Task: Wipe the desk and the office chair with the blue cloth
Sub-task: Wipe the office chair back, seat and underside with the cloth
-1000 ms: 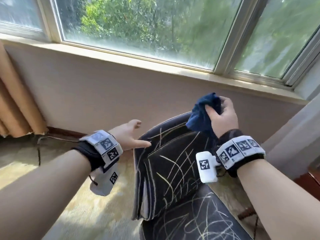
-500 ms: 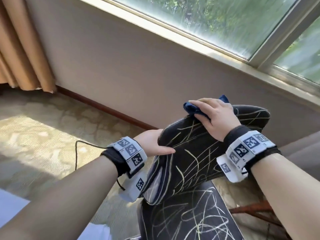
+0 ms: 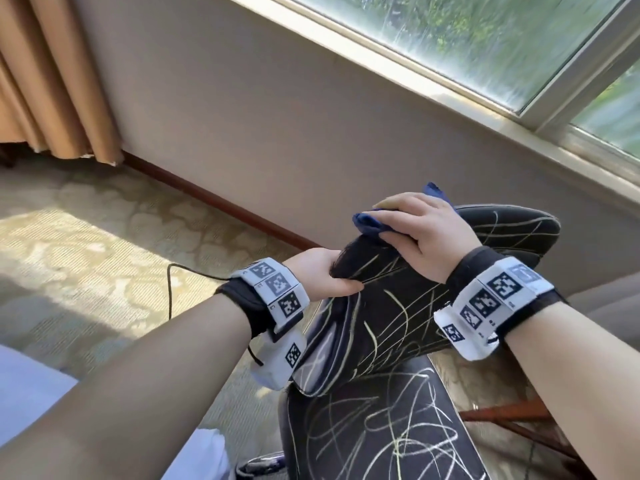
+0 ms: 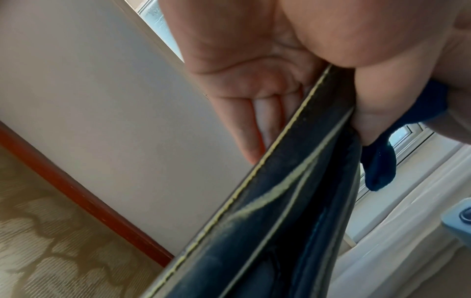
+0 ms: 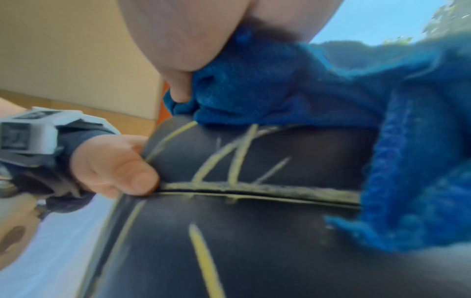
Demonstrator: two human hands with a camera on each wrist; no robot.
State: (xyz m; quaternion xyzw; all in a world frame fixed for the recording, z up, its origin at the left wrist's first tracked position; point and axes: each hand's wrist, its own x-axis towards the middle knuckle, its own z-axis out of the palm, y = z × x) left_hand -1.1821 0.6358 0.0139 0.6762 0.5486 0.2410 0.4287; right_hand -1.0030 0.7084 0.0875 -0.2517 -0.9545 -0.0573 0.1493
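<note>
Blue cloth under right hand

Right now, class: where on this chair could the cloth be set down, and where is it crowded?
Free: the seat, bare below the backrest, and the backrest's top right end, right of the right hand. Crowded: the backrest's top left corner, where the left hand grips the edge and the right hand presses the cloth.

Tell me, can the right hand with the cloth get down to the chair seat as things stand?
Probably yes. The right hand presses the blue cloth on the top edge of the backrest; the seat lies bare below it. The left hand only grips the backrest's side edge.
</note>
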